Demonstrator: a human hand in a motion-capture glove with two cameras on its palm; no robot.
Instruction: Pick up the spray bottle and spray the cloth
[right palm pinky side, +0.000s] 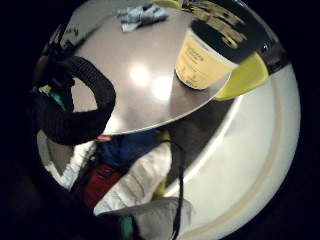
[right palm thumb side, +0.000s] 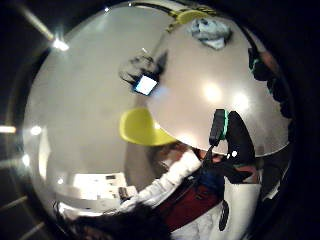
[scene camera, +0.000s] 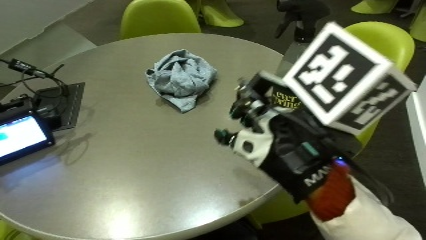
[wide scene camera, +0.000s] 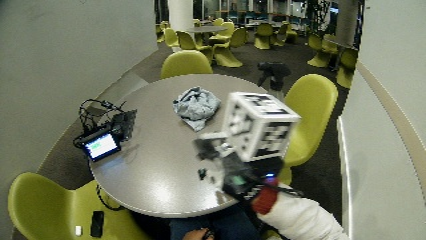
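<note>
The gloved right hand (scene camera: 283, 145) hangs above the near right edge of the round grey bench (scene camera: 133, 150), its back toward the outside camera, so I cannot tell how far its fingers are spread or whether they touch anything. Just beyond it stands the spray bottle (right palm pinky side: 202, 62), upright on the bench near the right rim, long axis vertical: a yellow body with a black upper part and black trigger head (scene camera: 299, 12) high at the far side. Which way the nozzle points is unclear. The yellow label carries dark print too small to read; "MAN" shows in white on the glove's cuff. The crumpled blue-grey cloth (scene camera: 181, 77) lies well apart, toward the bench's far side.
</note>
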